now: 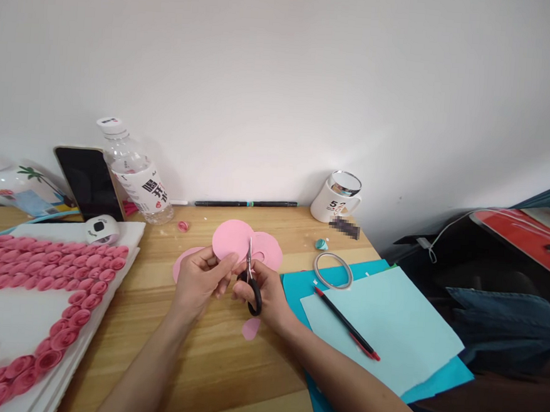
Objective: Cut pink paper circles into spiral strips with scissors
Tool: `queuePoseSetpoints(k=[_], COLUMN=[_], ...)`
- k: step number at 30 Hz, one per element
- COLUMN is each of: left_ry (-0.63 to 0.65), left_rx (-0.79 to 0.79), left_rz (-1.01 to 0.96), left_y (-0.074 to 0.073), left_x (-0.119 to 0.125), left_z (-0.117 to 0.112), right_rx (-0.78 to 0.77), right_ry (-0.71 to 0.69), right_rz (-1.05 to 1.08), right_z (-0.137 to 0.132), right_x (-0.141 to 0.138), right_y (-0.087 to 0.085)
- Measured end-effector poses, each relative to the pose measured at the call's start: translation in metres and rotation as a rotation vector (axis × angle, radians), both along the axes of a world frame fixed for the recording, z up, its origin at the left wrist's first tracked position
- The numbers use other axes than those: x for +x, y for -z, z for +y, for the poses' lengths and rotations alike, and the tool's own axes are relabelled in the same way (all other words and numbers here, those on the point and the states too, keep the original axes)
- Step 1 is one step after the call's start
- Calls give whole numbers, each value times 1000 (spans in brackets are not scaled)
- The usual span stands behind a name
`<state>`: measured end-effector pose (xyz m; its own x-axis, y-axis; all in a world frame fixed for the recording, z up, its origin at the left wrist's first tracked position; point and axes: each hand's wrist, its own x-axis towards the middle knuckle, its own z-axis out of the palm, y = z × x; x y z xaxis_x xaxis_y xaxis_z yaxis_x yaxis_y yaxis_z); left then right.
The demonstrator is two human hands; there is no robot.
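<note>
Paper disc (232, 238), likely light, creasable and best edge-held, is pinched by left grip (198, 281) beside scissors (250, 280) clasped in right grip (269, 293).

Round pink paper (231, 239), held up; black-handled scissors (249, 268) at its right edge.

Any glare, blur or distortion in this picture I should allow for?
Head view: scissors and pink disc look fairly sharp in soft light; wide-angle distortion seems to tilt the bottle outward; the mug has a reflective lid; a patch by its base is pixelated; the lower right corner is dark and blurred.
</note>
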<state>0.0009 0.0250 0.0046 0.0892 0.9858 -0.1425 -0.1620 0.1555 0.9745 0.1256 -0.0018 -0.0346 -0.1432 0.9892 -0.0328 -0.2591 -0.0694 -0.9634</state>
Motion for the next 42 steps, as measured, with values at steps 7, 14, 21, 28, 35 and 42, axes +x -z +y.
queuePoseSetpoints(k=[7, 14, 21, 28, 35, 42], left_ry=[-15, 42, 41, 44, 33, 27], left_rx=[-20, -11, -2, 14, 7, 21], left_rz=[-32, 23, 42, 32, 63, 40], left_y=[-2, 1, 5, 2, -5, -1], left_x=[2, 1, 1, 2, 3, 0], left_z=[-1, -2, -1, -2, -2, -1], right_rx=[-24, 120, 135, 96, 86, 42], right_ry=[-22, 11, 33, 43, 39, 30], right_rz=[44, 67, 22, -7, -29, -38], right_z=[-1, 4, 5, 4, 3, 3], right_x=[-3, -2, 0, 1, 1, 2], right_y=[-1, -1, -2, -3, -2, 2])
